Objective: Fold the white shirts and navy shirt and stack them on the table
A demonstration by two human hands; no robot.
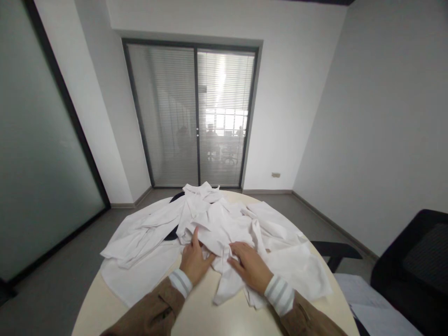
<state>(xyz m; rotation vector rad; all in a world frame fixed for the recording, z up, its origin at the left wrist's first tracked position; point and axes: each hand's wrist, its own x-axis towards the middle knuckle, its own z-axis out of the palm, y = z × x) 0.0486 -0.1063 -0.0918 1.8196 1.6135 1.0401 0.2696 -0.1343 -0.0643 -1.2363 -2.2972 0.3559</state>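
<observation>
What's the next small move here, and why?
Probably spread the hands slightly apart to ease the folds out: the left hand and right hand are both at the white cloth, which lies creased and bunched between them on the table.

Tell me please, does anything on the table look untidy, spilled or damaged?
I see nothing spilled or damaged. The white cloth looks untidy: creased across the round table, bunched between left hand and right hand, edges pointing different ways. A dark item shows partly from under it.
</observation>
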